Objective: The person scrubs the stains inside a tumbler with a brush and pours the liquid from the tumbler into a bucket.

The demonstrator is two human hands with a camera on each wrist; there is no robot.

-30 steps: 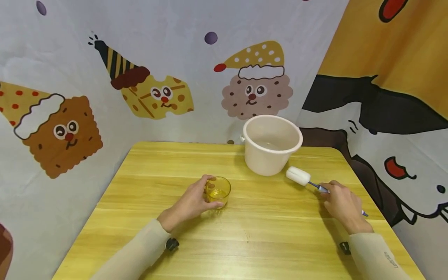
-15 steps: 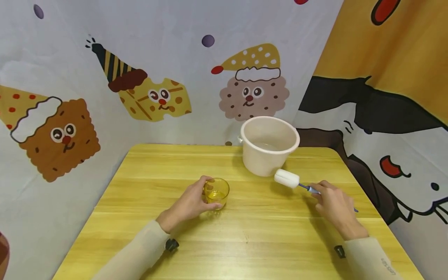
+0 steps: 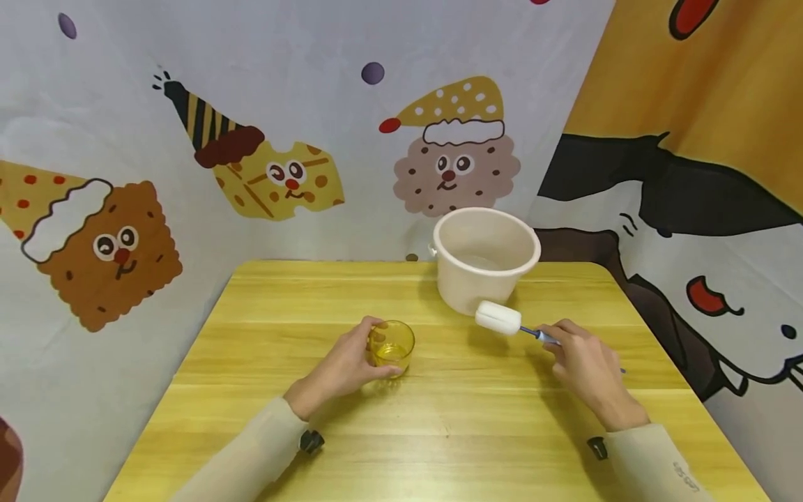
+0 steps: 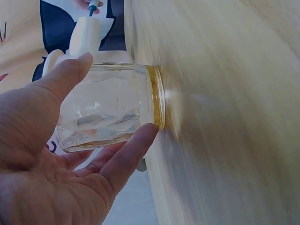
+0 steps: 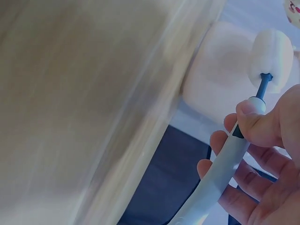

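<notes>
In the head view, we see the left hand (image 3: 339,366) just left of centre, its thumb and fingers clamped on a yellow glass (image 3: 394,348) that stands upright on the table (image 3: 401,439). In the left wrist view, the thumb lies across one side of the glass and a finger reaches near its base on the other.

Right of centre, we find the right hand (image 3: 586,369) with its thumb and fingers closed round the handle of a brush (image 3: 500,318). We see its white head point left, raised above the table, in front of the bucket (image 3: 464,286) and to the right of the glass, well apart from it. The bucket stands toward the table's far edge, before a cartoon-printed curtain (image 3: 301,90).
</notes>
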